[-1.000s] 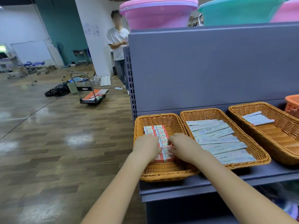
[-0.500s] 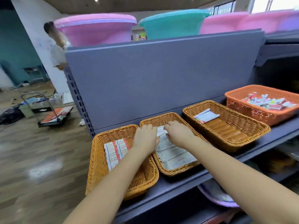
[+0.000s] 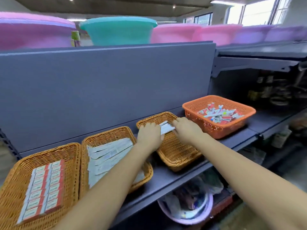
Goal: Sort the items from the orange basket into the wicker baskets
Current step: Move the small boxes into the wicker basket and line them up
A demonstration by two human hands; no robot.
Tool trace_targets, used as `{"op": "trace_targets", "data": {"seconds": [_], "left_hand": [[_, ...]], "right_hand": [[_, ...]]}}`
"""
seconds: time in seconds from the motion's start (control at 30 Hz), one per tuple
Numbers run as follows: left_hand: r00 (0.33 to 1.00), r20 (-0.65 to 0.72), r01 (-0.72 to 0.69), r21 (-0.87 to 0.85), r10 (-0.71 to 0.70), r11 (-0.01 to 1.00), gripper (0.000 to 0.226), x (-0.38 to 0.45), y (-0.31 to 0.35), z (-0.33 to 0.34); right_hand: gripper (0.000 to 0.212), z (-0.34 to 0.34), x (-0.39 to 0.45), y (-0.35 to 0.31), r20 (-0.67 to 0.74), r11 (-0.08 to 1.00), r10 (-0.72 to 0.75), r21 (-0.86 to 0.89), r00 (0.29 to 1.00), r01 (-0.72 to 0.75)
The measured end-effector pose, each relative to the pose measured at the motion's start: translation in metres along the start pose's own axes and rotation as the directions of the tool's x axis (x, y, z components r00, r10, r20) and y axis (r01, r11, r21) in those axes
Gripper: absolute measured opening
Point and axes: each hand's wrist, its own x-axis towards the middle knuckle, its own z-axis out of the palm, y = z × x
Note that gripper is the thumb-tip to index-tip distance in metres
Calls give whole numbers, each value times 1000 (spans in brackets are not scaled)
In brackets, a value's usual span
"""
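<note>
Three wicker baskets stand in a row on the grey shelf [image 3: 169,178]. The left wicker basket [image 3: 15,185] holds rows of red-and-white boxes [image 3: 43,188]. White flat packets [image 3: 106,156] fill the middle wicker basket [image 3: 106,135]. In the right wicker basket [image 3: 176,155], my left hand [image 3: 149,135] and my right hand [image 3: 186,128] touch a small stack of white slim boxes [image 3: 166,127] from either side. The orange basket [image 3: 221,125], further right, contains several mixed small items [image 3: 219,113].
A grey back panel [image 3: 106,90] rises behind the baskets. Pink, teal and purple plastic tubs [image 3: 119,32] line the top shelf. A lilac tub [image 3: 187,211] of packaged goods sits on the shelf below. Dark goods fill the bay at right.
Both hands moved rightwards from the left wicker basket, over the middle one, to the right wicker basket. The view turned right with them.
</note>
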Motion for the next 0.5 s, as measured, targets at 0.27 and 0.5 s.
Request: {"op": "trace_targets", "data": {"seconds": [0.27, 0.5], "left_hand": [[994, -25, -103, -26, 102, 994, 40, 66, 67, -3], [982, -44, -184, -77, 181, 980, 41, 133, 101, 3]], "right_hand": [[29, 8, 11, 80, 8, 989, 130, 68, 991, -131], [32, 9, 26, 147, 26, 963, 257, 75, 966, -258]]}}
